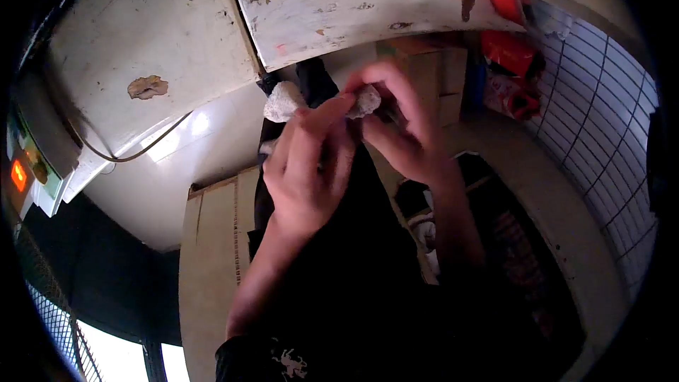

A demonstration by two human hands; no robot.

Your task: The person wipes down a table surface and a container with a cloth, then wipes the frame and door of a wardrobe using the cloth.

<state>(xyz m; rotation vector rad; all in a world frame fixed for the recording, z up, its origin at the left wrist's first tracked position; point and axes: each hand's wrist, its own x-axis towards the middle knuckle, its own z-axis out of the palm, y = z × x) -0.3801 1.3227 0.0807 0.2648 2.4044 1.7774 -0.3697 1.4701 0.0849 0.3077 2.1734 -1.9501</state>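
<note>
My left hand (308, 163) is closed, its fingers curled round a whitish, rough-textured lump (284, 101) that sticks out past the fingertips. Beside it, my right hand (403, 124) curls its thumb and fingers about a greyer speckled piece (366, 101). Whether the two pieces are one thing or two, I cannot tell, since my left fingers cover the gap between them. Both hands are raised over my dark-clothed lap, nearly touching each other. The right hand is slightly blurred.
A worn white cabinet or table front (318, 7) with chipped paint stands ahead. A cable (145, 152) hangs at left, near a glowing orange light (19, 175). Cardboard boxes (424, 74), red bags (511, 53) and a tiled wall (594, 99) are at right.
</note>
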